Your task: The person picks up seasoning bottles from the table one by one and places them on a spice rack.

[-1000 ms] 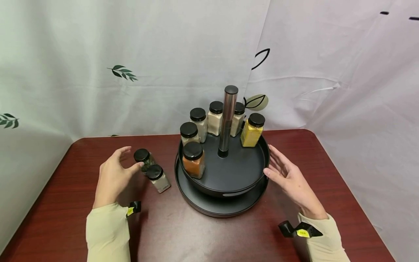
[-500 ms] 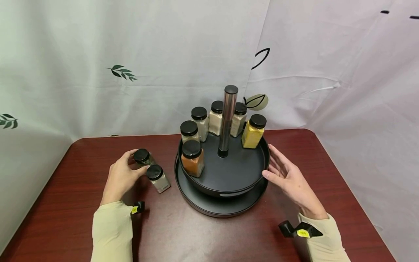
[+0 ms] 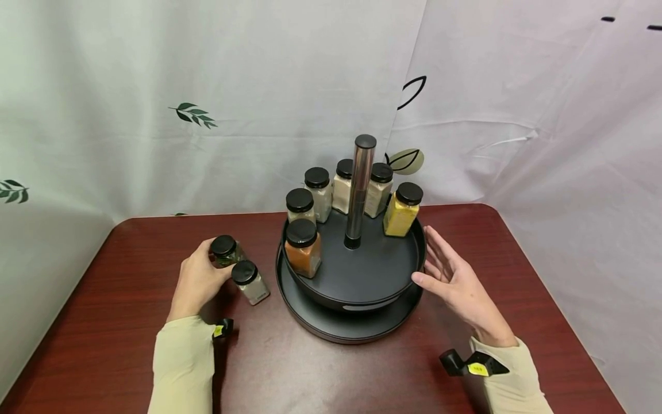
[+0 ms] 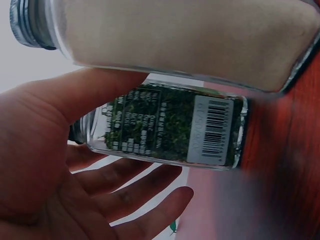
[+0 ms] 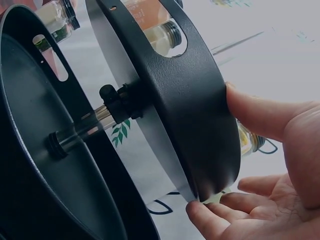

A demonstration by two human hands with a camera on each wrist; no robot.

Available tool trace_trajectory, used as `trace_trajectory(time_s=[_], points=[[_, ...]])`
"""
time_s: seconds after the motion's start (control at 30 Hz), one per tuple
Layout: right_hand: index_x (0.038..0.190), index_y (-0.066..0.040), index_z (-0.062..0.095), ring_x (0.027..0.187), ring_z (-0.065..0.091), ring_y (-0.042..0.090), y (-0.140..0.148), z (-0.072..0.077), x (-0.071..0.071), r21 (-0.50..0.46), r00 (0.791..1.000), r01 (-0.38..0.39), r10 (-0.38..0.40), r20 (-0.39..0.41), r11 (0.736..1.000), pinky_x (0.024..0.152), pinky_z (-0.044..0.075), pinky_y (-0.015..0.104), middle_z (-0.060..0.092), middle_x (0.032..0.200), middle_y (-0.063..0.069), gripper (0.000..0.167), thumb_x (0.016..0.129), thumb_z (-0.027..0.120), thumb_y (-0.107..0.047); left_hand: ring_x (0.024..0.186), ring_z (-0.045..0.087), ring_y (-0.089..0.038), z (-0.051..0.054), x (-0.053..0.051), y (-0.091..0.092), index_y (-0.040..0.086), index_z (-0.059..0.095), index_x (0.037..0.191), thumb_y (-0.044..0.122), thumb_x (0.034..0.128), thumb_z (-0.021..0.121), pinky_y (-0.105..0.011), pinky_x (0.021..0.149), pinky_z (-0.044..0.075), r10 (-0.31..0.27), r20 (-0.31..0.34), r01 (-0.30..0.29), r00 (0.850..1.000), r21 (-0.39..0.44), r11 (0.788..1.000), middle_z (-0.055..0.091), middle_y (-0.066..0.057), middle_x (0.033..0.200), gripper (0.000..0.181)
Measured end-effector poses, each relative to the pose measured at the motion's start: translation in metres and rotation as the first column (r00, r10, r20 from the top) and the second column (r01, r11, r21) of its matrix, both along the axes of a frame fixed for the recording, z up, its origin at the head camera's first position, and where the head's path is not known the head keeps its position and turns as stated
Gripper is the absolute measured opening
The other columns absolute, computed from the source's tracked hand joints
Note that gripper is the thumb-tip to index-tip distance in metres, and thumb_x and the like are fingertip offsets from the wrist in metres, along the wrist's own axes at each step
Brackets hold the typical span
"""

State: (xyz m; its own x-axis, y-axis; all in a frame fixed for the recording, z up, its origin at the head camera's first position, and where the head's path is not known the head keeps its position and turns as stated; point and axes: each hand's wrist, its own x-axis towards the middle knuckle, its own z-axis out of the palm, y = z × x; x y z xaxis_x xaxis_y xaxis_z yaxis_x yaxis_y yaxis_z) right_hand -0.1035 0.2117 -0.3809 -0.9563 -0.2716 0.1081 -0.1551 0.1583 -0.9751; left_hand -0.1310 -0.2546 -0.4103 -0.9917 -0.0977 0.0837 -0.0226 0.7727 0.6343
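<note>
My left hand (image 3: 195, 283) is around a black-lidded glass jar of green herbs (image 4: 172, 127), thumb on one side and fingers on the other. The thumb lies between it and a jar of pale powder (image 3: 253, 286) beside it on the table; the little finger is apart from the glass. At the right, my right hand (image 3: 462, 290) touches the outer wall of the upper tray (image 3: 362, 279) of a black two-tier rack, fingers loosely extended and thumb against the wall (image 5: 200, 120). Below it sits the wider lower tray (image 3: 351, 330).
Around the upper tray's edge stand several jars, including an orange one (image 3: 303, 250) and a yellow one (image 3: 401, 213). The rack's central post (image 3: 360, 190) rises among them. A pale curtain (image 3: 258, 69) hangs behind the red-brown table (image 3: 310, 374).
My left hand has moved right onto the herb jar. The upper tray has turned slightly clockwise: the orange jar shifted back, the yellow one forward. My right thumb slid a little toward me.
</note>
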Motion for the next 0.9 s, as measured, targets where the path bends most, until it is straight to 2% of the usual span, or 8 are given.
trace_trajectory(time_s=[0.33,0.73,0.9], points=[[0.162,-0.019,0.015,0.152,0.017,0.029,-0.0021,-0.0015,-0.0009,-0.024,1.000,-0.029,0.029,-0.010,0.999,0.106,0.035,0.013,0.014,0.168,0.006,0.091,0.092,0.069,0.002,0.112,0.057,-0.049,-0.0013,-0.0012,0.0023,-0.011,0.039,0.142,0.022,0.0882,0.077,-0.062,0.092,0.047,0.035,0.019,-0.035,0.999,0.015,0.999,0.057,-0.035,0.125,0.074],[0.162,-0.026,0.009,0.153,0.012,0.028,-0.0037,-0.0025,-0.0021,-0.005,0.998,-0.052,0.052,-0.021,0.999,0.107,0.034,0.012,0.005,0.169,0.004,0.102,0.089,0.073,0.004,0.109,0.059,-0.049,-0.0031,-0.0011,0.0034,-0.013,0.044,0.137,0.021,0.0862,0.079,-0.061,0.090,0.048,0.050,-0.021,-0.050,0.999,0.000,0.999,0.060,-0.035,0.121,0.071],[0.162,-0.029,0.009,0.149,0.024,0.035,-0.0051,-0.0016,0.0005,0.024,0.999,-0.046,0.046,0.011,0.999,0.105,0.038,0.014,0.011,0.168,0.003,0.102,0.090,0.074,-0.001,0.107,0.060,-0.048,-0.0031,-0.0011,0.0030,-0.013,0.047,0.134,0.019,0.0853,0.080,-0.060,0.089,0.049,0.047,-0.044,-0.047,0.998,-0.004,0.999,0.062,-0.034,0.118,0.067]])
